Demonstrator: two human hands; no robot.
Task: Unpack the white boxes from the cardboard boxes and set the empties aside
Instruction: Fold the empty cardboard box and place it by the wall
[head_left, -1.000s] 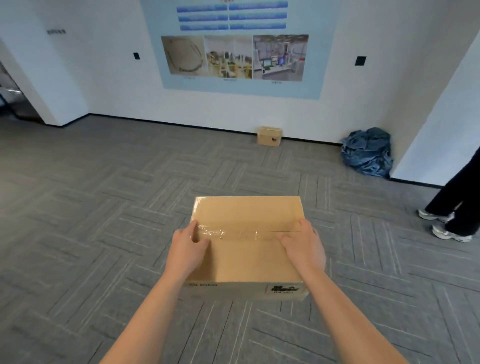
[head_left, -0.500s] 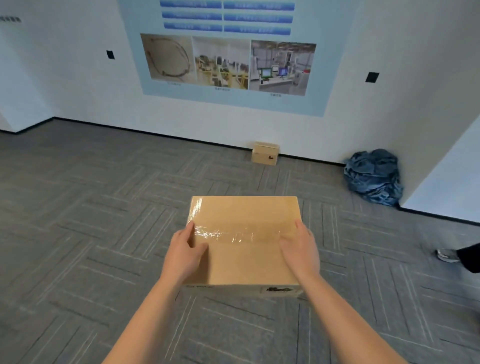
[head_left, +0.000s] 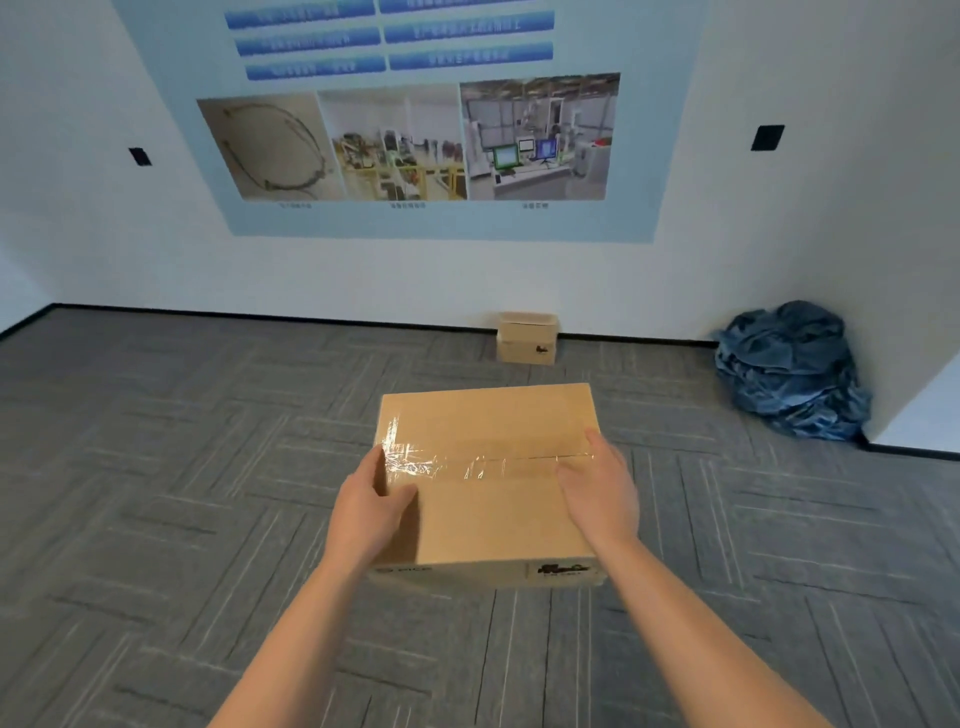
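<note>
While both arms reach forward from the bottom of the view, the left hand (head_left: 371, 512) grips the left edge of the cardboard box (head_left: 493, 525), thumb laid over the top and fingers hidden down the side. The right hand (head_left: 602, 493) clasps the opposite edge the same way. The box sits squarely between them at the centre of the view and looks lifted clear of the floor, though its underside cannot be seen.

Its long axis runs across the body from hand to hand, and a strip of clear tape (head_left: 447, 462) seals the top seam along that line. The left thumb rests just beside the crinkled end of the tape, so that hand seems the better placed to start peeling. The right thumb lies near the other end. No white box shows, since the flaps are sealed.

Below and beyond lies grey patterned carpet (head_left: 156, 493). Against the far wall (head_left: 78, 234) stands a small carton (head_left: 525, 340), with a heap of blue cloth (head_left: 789, 369) in the right corner and a large poster (head_left: 431, 119) above.
</note>
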